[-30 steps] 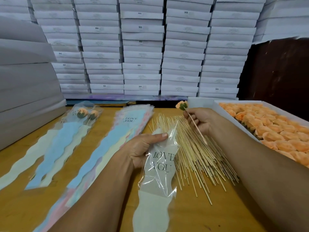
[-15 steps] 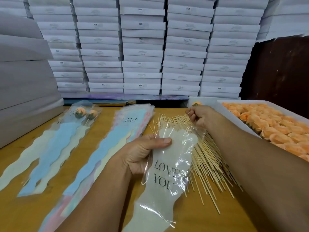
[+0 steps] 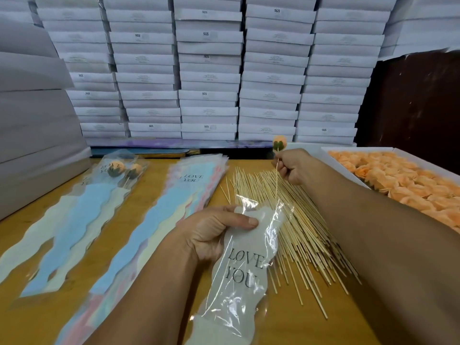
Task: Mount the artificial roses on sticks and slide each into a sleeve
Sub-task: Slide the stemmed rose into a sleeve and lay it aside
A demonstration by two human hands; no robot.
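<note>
My left hand [image 3: 211, 232] grips a clear sleeve [image 3: 241, 275] printed LOVE YOU, thumb on top near its open mouth. My right hand [image 3: 292, 168] pinches a thin stick [image 3: 276, 185] that carries an orange rose [image 3: 279, 143] with a green base above my fingers. The stick's lower end reaches down to the sleeve's mouth; whether it is inside I cannot tell. Under both lies a pile of bare wooden sticks [image 3: 303, 232]. A white box of orange roses [image 3: 408, 185] stands at the right.
A stack of empty sleeves [image 3: 159, 225] lies left of centre on the wooden table [image 3: 298, 327]. Further left lie two finished sleeved roses [image 3: 122, 170]. White boxes [image 3: 209, 78] are stacked along the back and the left side.
My right hand has moved back toward the far edge and raised the rose, so the stick now points down at the sleeve's mouth. My left hand has kept hold of the sleeve.
</note>
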